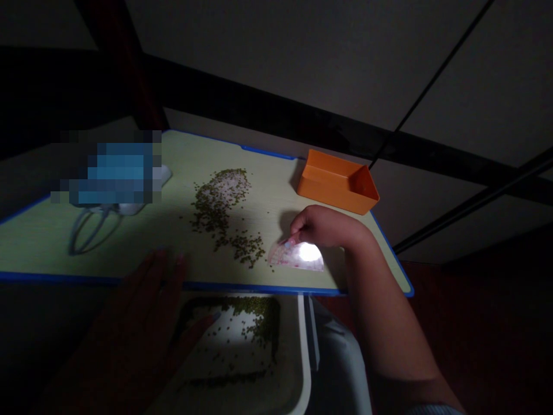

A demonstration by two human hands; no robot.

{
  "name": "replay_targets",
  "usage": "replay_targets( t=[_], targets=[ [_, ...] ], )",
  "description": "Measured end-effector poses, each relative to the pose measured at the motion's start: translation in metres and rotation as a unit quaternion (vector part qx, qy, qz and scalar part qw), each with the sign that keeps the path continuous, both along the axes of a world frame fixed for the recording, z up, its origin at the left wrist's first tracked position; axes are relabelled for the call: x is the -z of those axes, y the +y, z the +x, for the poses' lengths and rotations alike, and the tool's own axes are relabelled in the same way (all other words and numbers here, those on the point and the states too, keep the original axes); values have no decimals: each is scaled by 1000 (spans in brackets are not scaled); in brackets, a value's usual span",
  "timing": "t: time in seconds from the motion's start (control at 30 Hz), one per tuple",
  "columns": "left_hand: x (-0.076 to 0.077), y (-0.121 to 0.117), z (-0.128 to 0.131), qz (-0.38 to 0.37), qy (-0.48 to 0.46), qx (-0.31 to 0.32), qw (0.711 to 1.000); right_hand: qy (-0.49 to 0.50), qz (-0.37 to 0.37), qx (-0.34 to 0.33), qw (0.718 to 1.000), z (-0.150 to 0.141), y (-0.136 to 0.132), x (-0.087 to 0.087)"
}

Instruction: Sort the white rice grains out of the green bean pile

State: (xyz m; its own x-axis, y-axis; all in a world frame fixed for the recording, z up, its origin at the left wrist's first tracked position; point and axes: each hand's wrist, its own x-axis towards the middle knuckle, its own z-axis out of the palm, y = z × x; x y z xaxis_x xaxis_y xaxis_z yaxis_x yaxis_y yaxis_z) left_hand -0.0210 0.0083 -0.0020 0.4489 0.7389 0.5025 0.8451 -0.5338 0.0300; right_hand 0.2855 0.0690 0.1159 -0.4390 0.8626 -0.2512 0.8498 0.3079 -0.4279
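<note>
My right hand (317, 226) pinches a clear half-round protractor (298, 256) with pinkish markings, held low over the table's front right part. A bright glare covers part of the protractor. To its left lies a loose trail of small green beans (248, 245), which look like mung beans. Farther back the trail joins a pile of white grains (227, 185) mixed with green beans. My left hand (147, 311), dim in shadow, spreads its fingers at the table's front edge. Its thumb reaches over a white plastic tub (305, 357) with green beans inside.
An orange open box (339, 181) stands at the table's back right. On the left sits a blurred-out bluish object (116, 173) with a looped cable (93, 230) beside it. The pale table (142, 230) has a blue rim, and cabinet panels rise behind it.
</note>
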Motion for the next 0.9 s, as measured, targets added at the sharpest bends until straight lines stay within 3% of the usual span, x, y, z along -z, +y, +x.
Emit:
replay_targets(
  t=[0.47, 0.67, 0.9],
  targets=[
    [0, 1, -2, -11, 19, -7, 1000, 8, -61, -12, 998, -7, -5, -4],
    [-1, 1, -2, -10, 15, -1, 1000, 0, -45, -33, 998, -10, -6, -5],
    [-3, 1, 1, -3, 17, -2, 1000, -24, -41, 7, 999, -3, -5, -7]
  ],
)
